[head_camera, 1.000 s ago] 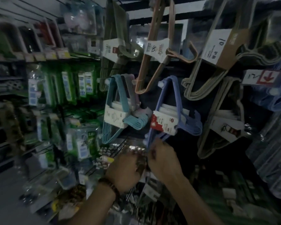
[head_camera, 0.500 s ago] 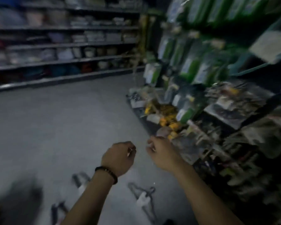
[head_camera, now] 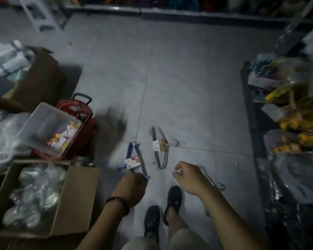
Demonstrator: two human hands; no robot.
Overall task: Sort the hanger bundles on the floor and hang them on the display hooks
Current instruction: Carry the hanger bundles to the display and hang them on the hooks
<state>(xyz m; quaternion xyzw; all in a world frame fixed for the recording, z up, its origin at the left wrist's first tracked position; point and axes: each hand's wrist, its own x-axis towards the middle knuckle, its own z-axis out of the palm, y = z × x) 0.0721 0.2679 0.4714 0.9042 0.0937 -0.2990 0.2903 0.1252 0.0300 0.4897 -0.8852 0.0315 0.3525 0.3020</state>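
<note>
Looking down at the grey tiled floor (head_camera: 179, 83), I see a blue hanger bundle (head_camera: 134, 160) with a red and white label lying just past my left hand (head_camera: 130, 190). A grey hanger bundle (head_camera: 160, 148) with a brown label lies to its right. A third pale bundle (head_camera: 214, 183) is partly hidden behind my right forearm. My left hand is curled, its back toward me, and overlaps the blue bundle's near end in view. My right hand (head_camera: 187, 177) pinches a small white piece between thumb and finger. Both hands are held above the floor.
An open cardboard box (head_camera: 76, 201) of wrapped goods stands at lower left. Behind it are a red basket (head_camera: 81, 127) with a clear plastic tub (head_camera: 49, 127) on it. A low shelf (head_camera: 249, 112) of packed goods runs along the right. My feet (head_camera: 163, 212) stand at bottom centre.
My view has swung from the hanger display hooks, past the aisle, down to the floor. Both hands dropped away from the rack and stay close together.
</note>
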